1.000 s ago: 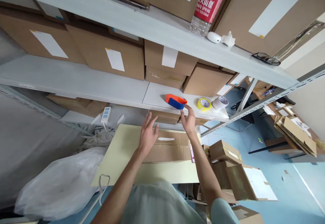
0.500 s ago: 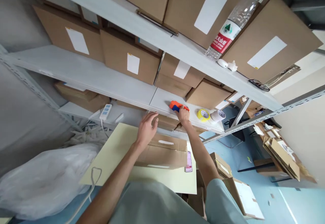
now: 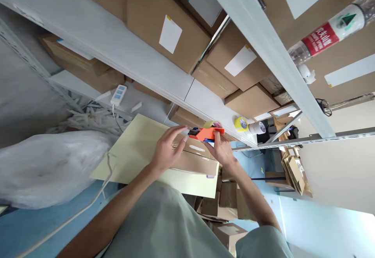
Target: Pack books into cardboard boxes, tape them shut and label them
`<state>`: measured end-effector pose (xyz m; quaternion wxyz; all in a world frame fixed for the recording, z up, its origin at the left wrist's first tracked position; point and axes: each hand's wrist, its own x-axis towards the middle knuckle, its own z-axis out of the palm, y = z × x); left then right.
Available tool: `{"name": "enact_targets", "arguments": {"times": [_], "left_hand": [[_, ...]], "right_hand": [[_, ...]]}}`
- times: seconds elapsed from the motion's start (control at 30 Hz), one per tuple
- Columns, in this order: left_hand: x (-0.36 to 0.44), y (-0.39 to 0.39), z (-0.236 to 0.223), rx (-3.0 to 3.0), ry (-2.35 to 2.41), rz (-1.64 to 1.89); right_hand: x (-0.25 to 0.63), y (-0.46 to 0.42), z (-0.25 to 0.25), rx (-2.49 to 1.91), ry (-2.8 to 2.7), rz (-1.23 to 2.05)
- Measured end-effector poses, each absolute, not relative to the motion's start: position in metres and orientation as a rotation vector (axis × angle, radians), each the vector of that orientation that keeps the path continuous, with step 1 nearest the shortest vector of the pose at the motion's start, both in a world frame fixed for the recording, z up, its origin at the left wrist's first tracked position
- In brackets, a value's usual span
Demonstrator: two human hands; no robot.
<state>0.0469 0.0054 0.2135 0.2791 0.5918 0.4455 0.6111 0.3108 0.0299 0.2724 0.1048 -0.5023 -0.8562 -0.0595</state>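
An orange and blue tape dispenser (image 3: pixel 202 134) with a roll of tape in it is held up above the carton by my right hand (image 3: pixel 222 147), whose fingers wrap its right end. My left hand (image 3: pixel 167 148) is open just left of the dispenser, thumb and fingers apart, with a small gap showing between them. Below both hands a brown cardboard box (image 3: pixel 196 163) lies on the pale yellow board (image 3: pixel 137 141); its upper side is partly hidden by my hands. A sliver of a phone (image 3: pixel 210 176) shows at the box's lower right.
A yellow tape roll (image 3: pixel 240 123) and a white roll (image 3: pixel 257 128) sit on the shelf edge (image 3: pixel 212 107). Labelled cartons (image 3: pixel 170 35) line the shelves. A power strip (image 3: pixel 118 95) lies on the left, above a large plastic bag (image 3: pixel 55 170). Several boxes (image 3: pixel 219 199) are stacked below right.
My right hand reached the tape dispenser on the shelf, took hold of it and brought it over the box. My left hand stays open near it. The view has tilted.
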Motion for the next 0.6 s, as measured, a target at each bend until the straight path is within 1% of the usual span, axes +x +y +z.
{"name": "enact_targets", "arguments": {"times": [0.23,0.43,0.6], "left_hand": [[0.023,-0.007,0.223,1.742,1.013,1.665],[0.013,-0.012,0.212,1.822,0.946,1.651],[0.001,-0.016,0.205,1.748,0.905,1.506]], "right_hand": [[0.291,-0.002,0.298,-1.445,-2.643,-0.247],[0.271,-0.021,0.309,-1.433,-2.681,-0.258],[0.262,-0.033,0.312,-1.468,-2.718,-0.22]]}}
